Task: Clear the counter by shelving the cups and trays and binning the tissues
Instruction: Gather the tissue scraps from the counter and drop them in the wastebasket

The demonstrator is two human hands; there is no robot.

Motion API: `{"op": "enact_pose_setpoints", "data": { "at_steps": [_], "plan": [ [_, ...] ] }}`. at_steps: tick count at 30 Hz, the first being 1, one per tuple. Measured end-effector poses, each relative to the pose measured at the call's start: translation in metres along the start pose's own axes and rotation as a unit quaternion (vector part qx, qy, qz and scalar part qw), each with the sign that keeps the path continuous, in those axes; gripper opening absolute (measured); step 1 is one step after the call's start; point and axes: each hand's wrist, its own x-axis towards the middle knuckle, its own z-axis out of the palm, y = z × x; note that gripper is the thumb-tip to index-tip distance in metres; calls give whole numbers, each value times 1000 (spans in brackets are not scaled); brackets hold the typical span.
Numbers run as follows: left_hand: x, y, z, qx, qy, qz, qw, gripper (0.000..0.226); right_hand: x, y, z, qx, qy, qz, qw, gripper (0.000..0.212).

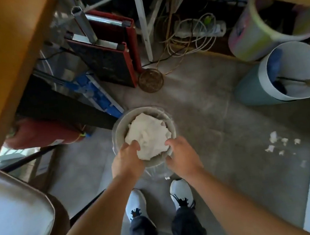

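A wad of crumpled white tissues (148, 136) fills the mouth of a small round grey bin (117, 128) standing on the floor just in front of my feet. My left hand (127, 159) presses on the wad's near left edge, fingers curled into it. On the near right edge my right hand (182, 154) does the same. Both hands hang over the bin's near rim. No cups or trays are in view.
Small white tissue scraps (281, 142) lie on the floor to the right. A blue-and-white bucket (291, 72) lies further right, a pastel bucket (257, 33) behind it. Red folders (114, 57), cables (192, 32) and a wooden counter edge (3, 65) crowd the left and back.
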Motion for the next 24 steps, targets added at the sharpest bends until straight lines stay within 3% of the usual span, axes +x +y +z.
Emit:
{"op": "enact_pose_setpoints", "data": {
  "at_steps": [3, 10, 20, 24],
  "plan": [
    [-29, 1, 27, -15, -22, 0, 1000, 26, -26, 22, 5, -12, -4, 40, 999, 26],
    [-51, -9, 154, 9, -68, 18, 997, 24, -53, 106, 75, -13, -1, 123, 992, 27],
    [70, -51, 338, 34, 2, 40, 999, 30, -13, 241, 211, 9, -27, 140, 990, 38],
    [98, -64, 387, 20, -6, 18, 1000, 28, -1, 273, 240, 19, -41, 114, 993, 37]
  ]
}}
